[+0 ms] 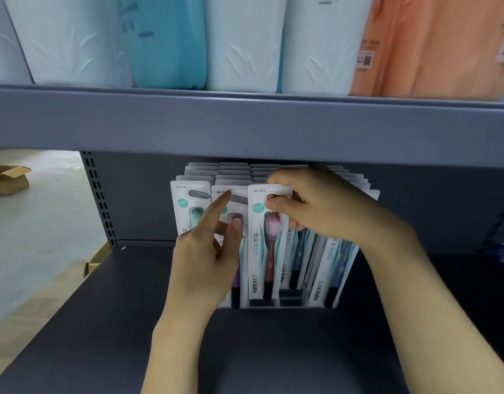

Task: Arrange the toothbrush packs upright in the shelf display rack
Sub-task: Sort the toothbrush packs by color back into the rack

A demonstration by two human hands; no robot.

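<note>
Head view: upper shelf [245, 123] overhangs rack packs [233, 172]; cardboard box [7, 179] left.

Tissue packs [245, 44] above; cardboard box [7, 179] on floor.

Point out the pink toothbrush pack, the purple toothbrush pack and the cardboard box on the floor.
pink toothbrush pack [262, 251]: head view, on the card front beside the brush handle.
purple toothbrush pack [236, 216]: head view, on the purple brush head.
cardboard box [9, 182]: head view, on its front side wall.
</note>
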